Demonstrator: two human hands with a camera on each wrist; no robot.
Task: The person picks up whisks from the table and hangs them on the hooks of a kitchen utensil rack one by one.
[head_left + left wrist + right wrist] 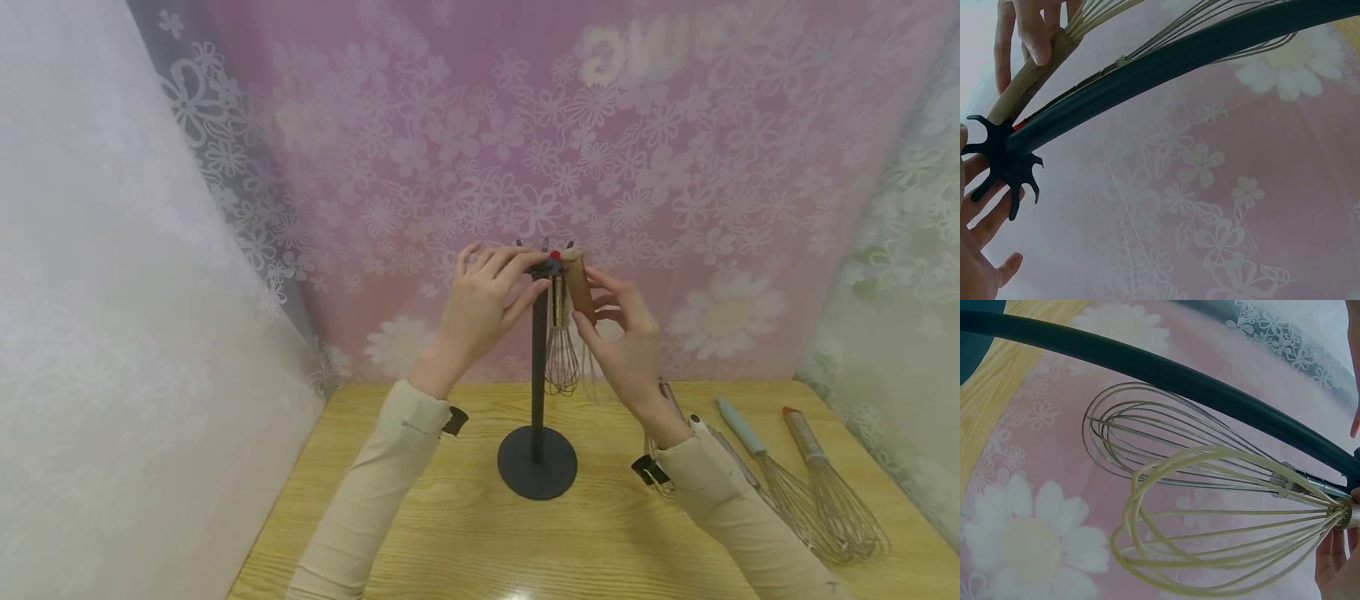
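A black stand (538, 367) rises from a round base, with a ring of curved hooks (1007, 156) at its top. My left hand (486, 292) holds the stand's top, fingers over the hooks and thumb below. My right hand (626, 333) pinches the brown wooden handle of a whisk (580, 287) between thumb and fingers. The handle's upper end is right at the hooks; the cream wire loops (1210, 519) point down. Beside it a whisk with a shiny gold-toned handle (559, 304) and metal wires hangs from the stand, red showing at its top.
Several more whisks lie on the wood-grain table (435, 517) at the right, among them one with a light blue handle (741, 425) and one with a red-tipped grey handle (804, 433). My right forearm partly covers others. Flower-patterned pink cloth (450, 167) stands behind.
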